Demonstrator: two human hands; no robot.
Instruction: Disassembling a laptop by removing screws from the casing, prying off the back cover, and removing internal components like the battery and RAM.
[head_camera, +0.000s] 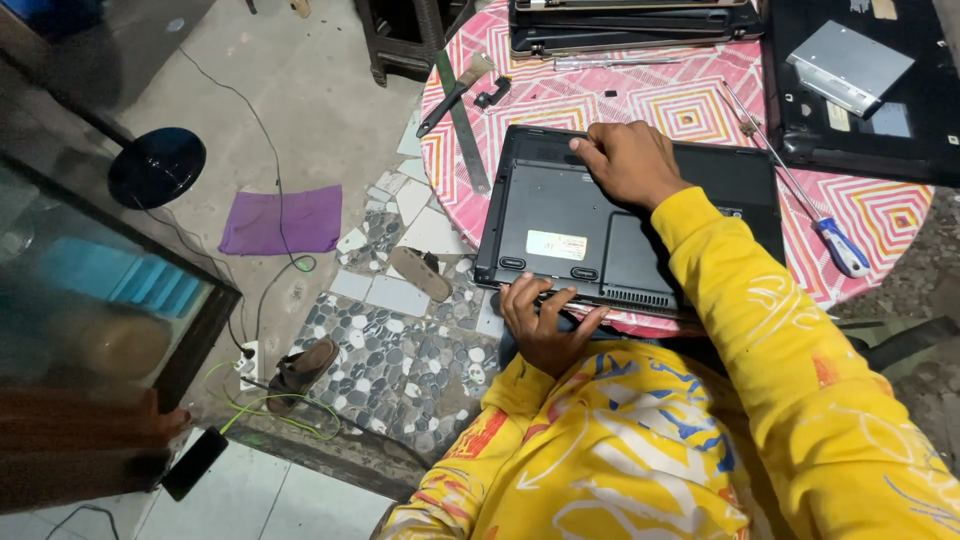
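The left hand (548, 325) clamps the near edge of an upturned black laptop (600, 225); the right hand (625, 160) presses flat, fingers together, on its far edge; it lies at the round patterned table's (880, 215) near edge; a screwdriver (800, 195) lies right.

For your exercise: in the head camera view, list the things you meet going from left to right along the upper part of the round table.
Paintbrush → metal ruler → upturned black laptop under the right hand → long screwdriver with blue and white handle → silver drive lying on another opened laptop base.
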